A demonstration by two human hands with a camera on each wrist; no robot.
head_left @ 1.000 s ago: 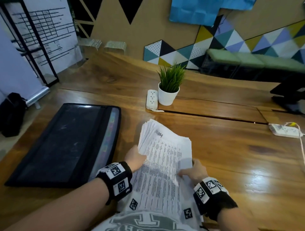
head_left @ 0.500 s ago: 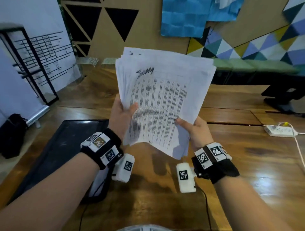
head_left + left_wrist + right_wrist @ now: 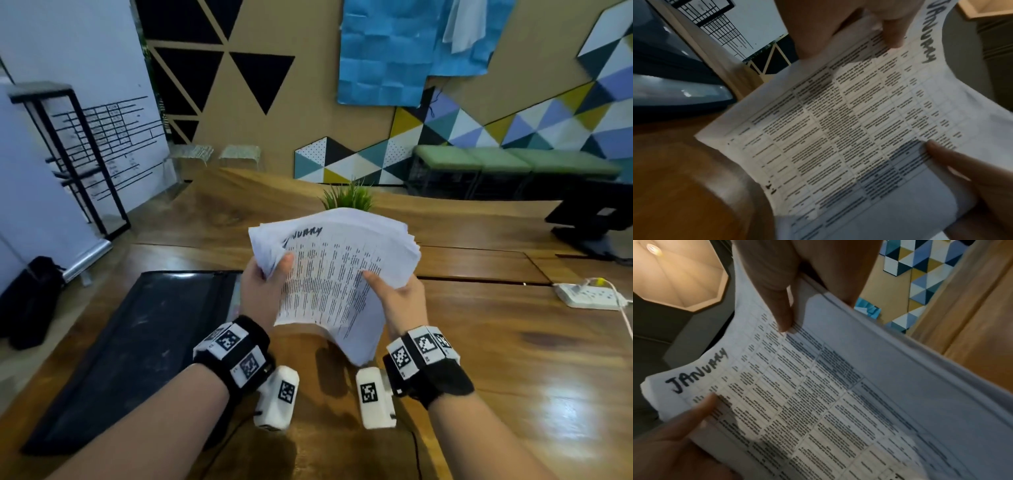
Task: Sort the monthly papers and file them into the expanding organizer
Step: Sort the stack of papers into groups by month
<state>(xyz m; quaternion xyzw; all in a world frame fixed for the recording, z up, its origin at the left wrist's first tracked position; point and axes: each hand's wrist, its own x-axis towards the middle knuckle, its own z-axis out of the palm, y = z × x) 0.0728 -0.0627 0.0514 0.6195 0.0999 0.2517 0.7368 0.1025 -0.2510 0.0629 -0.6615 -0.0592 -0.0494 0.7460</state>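
Observation:
Both hands hold a thick stack of printed papers (image 3: 334,274) in the air above the wooden table. The top sheet (image 3: 797,394) is a table of text with "JANUARY" handwritten at its head. My left hand (image 3: 263,291) grips the stack's left edge, thumb (image 3: 892,32) on top. My right hand (image 3: 399,301) grips the right edge, its thumb (image 3: 783,313) pressed on the top sheet. The sheets bow and fan at the far end. The black expanding organizer (image 3: 137,349) lies flat on the table to the left, below my left forearm.
A potted green plant (image 3: 347,198) stands behind the papers, mostly hidden. A white power strip (image 3: 589,296) with a cable lies at the right. A dark monitor base (image 3: 596,222) sits at the far right. A black bag (image 3: 34,301) is on the floor at left.
The stack was lifted off the table into the air, then lowered and tilted away from me. Both hands kept their grip on its sides.

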